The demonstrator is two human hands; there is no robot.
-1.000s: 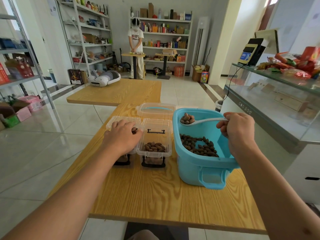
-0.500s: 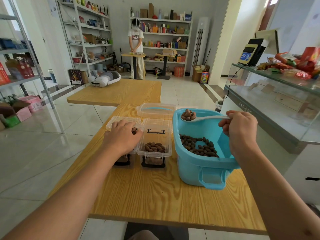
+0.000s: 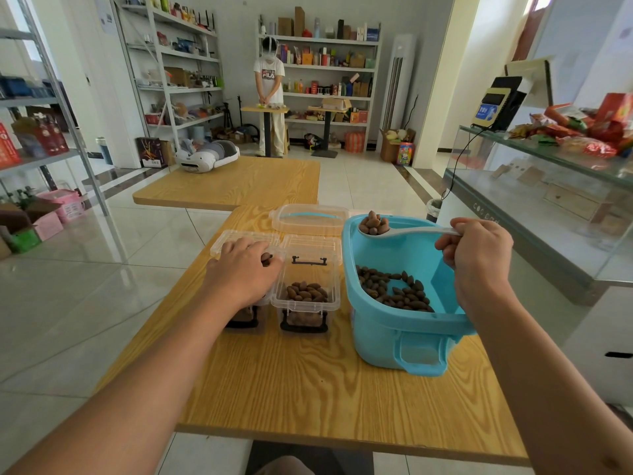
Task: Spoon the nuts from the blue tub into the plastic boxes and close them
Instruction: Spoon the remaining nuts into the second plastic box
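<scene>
Blue tub (image 3: 383, 341) sits at the right side of the worktop (image 3: 308, 389), near its right edge, with a layer of nuts (image 3: 394, 289) on its floor. Step in hand: carrying a loaded scoop from tub to box.

Right hand (image 3: 479, 255) is clenched round the handle of the white spoon (image 3: 404, 232). The bowl holds a heap of nuts and hovers over the tub's far-left corner, above the rim.

Left hand (image 3: 245, 272) lies on top of the left plastic box (image 3: 246, 313), fingers curled at its top; the hand hides whether it grips the rim or just steadies it. That box holds nuts, fill level hidden.

Right plastic box (image 3: 306, 299) stands just beside it, between the left box and the tub, open, partly filled. A loose clear lid with a blue handle (image 3: 310, 219) lies behind both boxes, toward the far edge.

Next move, as I judge it: swing the spoon left across the tub rim, keep it level, tip over the open right box. The heap is piled high, so a tilt or a knock on the rim would spill nuts on the worktop. Lids are not on yet; closing comes later.

Versus a second ago: the spoon is higher and further toward the tub's far-left corner, the right hand has risen with it. Left hand, both boxes and tub have not shifted.
</scene>
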